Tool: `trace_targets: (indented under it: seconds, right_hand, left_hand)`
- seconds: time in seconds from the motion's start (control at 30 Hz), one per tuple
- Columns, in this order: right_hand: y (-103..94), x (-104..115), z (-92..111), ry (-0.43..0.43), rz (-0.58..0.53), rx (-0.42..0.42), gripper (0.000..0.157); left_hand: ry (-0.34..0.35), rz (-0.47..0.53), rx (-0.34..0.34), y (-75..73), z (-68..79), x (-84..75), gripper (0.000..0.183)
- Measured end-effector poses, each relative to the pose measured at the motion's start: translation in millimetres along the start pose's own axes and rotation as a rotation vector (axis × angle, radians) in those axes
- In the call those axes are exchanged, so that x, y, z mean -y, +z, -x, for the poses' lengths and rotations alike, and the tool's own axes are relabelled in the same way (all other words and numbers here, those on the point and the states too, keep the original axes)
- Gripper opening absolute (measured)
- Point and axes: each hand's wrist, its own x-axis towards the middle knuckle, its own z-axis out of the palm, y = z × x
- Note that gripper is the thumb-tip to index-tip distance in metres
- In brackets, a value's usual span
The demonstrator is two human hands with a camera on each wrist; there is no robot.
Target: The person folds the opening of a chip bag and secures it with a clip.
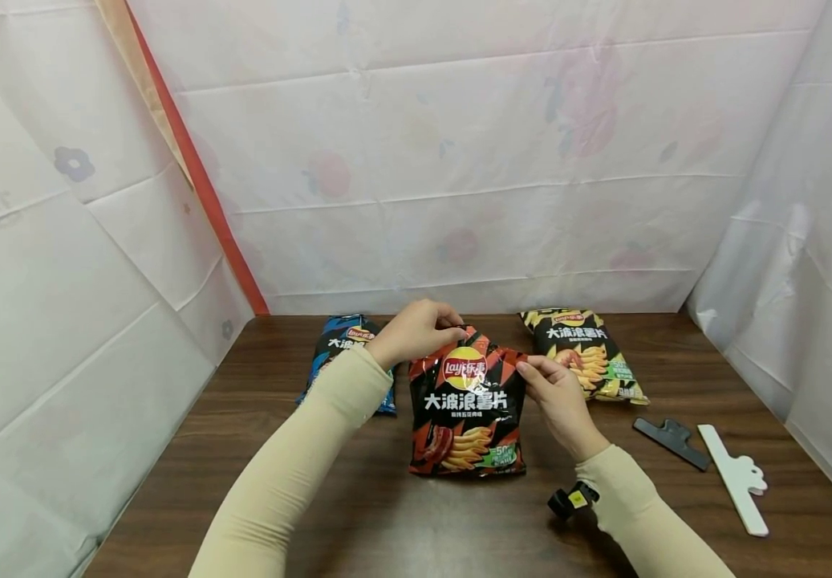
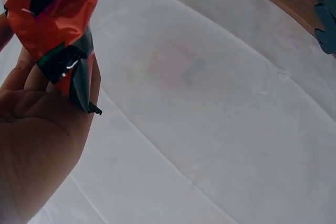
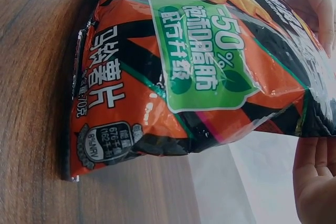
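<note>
A red and black Lay's potato chip bag [image 1: 468, 413] stands nearly upright at the middle of the table, its front towards me. My left hand [image 1: 416, 331] grips its top left part, thumb in front; in the left wrist view the fingers of this hand [image 2: 47, 114] pass behind the crumpled top. At the top right corner, my right hand [image 1: 560, 401] pinches the bag between thumb and fingers. The right wrist view shows the bag's bottom edge [image 3: 71, 129] against the wood. Whether the top is torn open, I cannot tell.
Behind my left arm lies a blue chip bag [image 1: 351, 341], partly hidden. A yellow and black chip bag [image 1: 583, 357] lies back right. Two bag clips, one black [image 1: 671, 443] and one white [image 1: 736, 482], lie right of my right hand. White sheets [image 1: 459, 160] wall the table.
</note>
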Motion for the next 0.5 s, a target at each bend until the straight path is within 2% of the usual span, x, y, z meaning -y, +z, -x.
trace_targets:
  seconds: [0.37,0.5]
  right_hand:
    - [0.5,0.1,0.4,-0.004,0.007,-0.018,0.012]
    - [1.0,1.1,1.2,0.03,0.052,-0.057,0.009]
  left_hand:
    - [0.014,0.036,-0.024,3.2,4.0,1.2,0.02]
    - [0.02,0.038,-0.036,3.9,5.2,1.4,0.018]
